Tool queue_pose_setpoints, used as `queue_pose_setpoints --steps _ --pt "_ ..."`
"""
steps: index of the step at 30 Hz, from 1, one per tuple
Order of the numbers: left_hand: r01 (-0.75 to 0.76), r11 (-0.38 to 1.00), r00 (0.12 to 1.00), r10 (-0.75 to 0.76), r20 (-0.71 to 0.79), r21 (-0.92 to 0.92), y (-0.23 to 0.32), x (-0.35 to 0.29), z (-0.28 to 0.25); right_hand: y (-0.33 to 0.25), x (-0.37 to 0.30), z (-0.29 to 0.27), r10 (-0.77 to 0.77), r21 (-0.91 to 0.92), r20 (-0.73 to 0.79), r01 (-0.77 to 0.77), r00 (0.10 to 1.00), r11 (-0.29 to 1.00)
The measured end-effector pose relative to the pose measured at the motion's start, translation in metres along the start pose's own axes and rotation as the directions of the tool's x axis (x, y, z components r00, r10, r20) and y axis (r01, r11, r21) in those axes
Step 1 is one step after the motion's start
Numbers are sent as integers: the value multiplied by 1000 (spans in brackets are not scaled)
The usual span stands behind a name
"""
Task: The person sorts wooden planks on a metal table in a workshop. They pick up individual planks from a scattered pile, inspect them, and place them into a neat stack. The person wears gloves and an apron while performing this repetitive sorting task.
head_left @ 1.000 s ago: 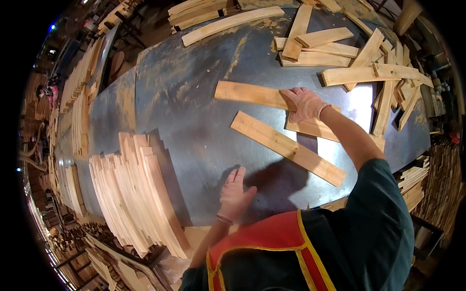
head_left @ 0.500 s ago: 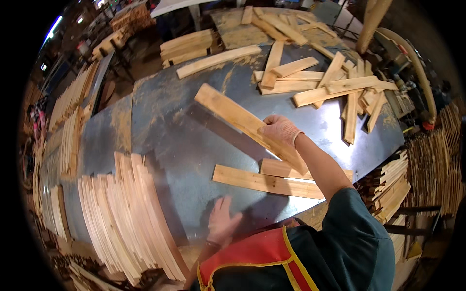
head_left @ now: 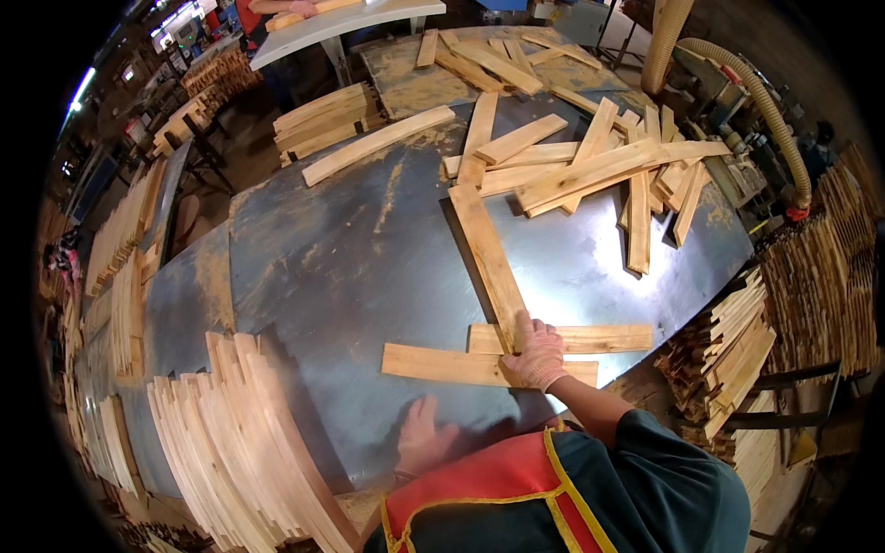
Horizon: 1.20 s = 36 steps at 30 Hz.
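Note:
My right hand [head_left: 536,355], in a pale knit glove, is closed on the near end of a wooden plank [head_left: 489,258]. This plank slants away from me, its far end close to the scattered boards. Beneath my right hand and the plank's near end, two boards lie crosswise: a nearer board [head_left: 438,362] and a farther board [head_left: 608,338]. My left hand [head_left: 424,435] is over the table near its front edge, thumb apart from the fingers, holding nothing; it is slightly blurred. To its left is a row of pale wooden strips [head_left: 249,433] lying side by side.
The metal-topped table [head_left: 323,267] carries sawdust patches. Jumbled boards [head_left: 590,166] cover its far right, and a single board [head_left: 378,145] lies at the far edge. A ribbed hose [head_left: 784,120] and stacked wood [head_left: 830,267] stand right. Another person's hand [head_left: 302,9] shows at a white table.
My right hand has come nearer to me, and its plank has swung to point more directly away, its near end now over the crosswise boards. The view has shifted; another person shows at the top.

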State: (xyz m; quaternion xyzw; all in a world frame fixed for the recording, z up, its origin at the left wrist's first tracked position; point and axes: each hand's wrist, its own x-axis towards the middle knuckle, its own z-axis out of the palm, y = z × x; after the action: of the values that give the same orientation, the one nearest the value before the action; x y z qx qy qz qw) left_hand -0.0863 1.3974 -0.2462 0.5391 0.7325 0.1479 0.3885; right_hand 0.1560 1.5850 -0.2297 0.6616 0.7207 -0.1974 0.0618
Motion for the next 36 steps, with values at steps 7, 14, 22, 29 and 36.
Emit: queue_pose_setpoints --steps 7,14,22,29,36 --pt "113 990 984 -124 -128 -90 39 49 9 41 112 -67 -89 563 -90 124 992 817" --pt "29 999 989 -31 -143 -13 95 81 23 -1 380 -318 -87 319 -587 329 805 889" --pt "189 980 979 -193 -59 -65 114 75 20 40 88 -64 -759 29 114 761 641 648" --pt "-49 993 959 17 -284 -105 57 48 18 61 25 -21 -620 26 74 620 781 784" --pt "144 987 969 -155 -194 -69 21 4 8 36 45 -13 -397 -5 338 423 853 906"
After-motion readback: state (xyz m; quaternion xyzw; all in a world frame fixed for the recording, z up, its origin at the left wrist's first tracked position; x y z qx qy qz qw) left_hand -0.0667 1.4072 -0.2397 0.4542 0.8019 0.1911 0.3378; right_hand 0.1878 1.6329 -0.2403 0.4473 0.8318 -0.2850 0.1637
